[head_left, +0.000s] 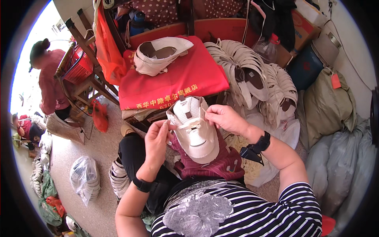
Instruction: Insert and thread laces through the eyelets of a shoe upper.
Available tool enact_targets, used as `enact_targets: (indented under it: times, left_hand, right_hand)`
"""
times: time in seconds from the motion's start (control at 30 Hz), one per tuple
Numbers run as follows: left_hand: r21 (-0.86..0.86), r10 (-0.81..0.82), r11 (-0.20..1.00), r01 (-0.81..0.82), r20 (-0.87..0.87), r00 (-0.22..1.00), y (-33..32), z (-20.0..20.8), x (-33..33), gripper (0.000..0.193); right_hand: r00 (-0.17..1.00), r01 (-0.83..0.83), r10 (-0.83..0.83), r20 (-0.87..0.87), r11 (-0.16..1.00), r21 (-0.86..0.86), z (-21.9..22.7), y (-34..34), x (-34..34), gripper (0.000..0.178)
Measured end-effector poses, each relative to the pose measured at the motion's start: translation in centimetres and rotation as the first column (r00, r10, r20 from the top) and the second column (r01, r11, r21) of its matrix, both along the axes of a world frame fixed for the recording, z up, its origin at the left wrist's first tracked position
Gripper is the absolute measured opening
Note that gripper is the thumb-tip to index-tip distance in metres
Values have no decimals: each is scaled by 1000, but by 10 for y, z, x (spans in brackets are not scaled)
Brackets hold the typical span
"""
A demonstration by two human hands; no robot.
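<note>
A white shoe upper (202, 148) with a mesh tongue rests on the maroon cloth (185, 168) over my lap, toe toward me. A pale lace (188, 125) crosses its front. My left hand (157, 140) is closed in a pinch at the upper's left side, by the lace's end. On the opposite side, my right hand (226, 118) pinches close to the upper's right edge; what lies between its fingertips is too small to make out. Another white shoe upper (160, 55) lies on the red cloth (173, 89) in front of me.
Bundles of white shoe uppers (241, 73) stand at the right, beside an olive sack (329, 108) and grey plastic bags (339, 166). A clear bag (85, 177) of uppers sits on the floor at left. Farther left, another person (53, 79) is near a wooden chair (92, 85) with a red basket (79, 65).
</note>
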State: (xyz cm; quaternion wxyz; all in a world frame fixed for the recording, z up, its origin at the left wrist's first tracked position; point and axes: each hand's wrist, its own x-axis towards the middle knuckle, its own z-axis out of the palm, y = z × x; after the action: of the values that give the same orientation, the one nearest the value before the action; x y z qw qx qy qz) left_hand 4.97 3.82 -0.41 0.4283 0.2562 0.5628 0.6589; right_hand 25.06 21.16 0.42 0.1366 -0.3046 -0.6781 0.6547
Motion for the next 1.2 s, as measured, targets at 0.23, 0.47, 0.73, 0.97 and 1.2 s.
enact_targets:
  times: [0.23,0.47,0.73,0.97,1.2]
  left_hand:
    - [-87,-87,993,79,-95,992,0,-3,6,18]
    - [-149,-64,988,48,-100,993,2,0,9,19]
    - [-101,-36,995,9,-276,961,13,-11,6,20]
    - [-224,-257,966,131,-886,385,20,32,-17,10]
    - [-163,-295,872,462,-927,230,30,55,-41,28]
  right_hand:
    - [981,-170,154,117,975,141,-3,12,-2,22]
    - [952,-182,54,302,892,414,27,14,-12,27]
    - [966,-256,80,247,450,855,31,5,-17,18]
    - [915,-401,52,400,5,916,50,2,-13,15]
    - [844,-419,390,368,53,906,57,42,-24,35]
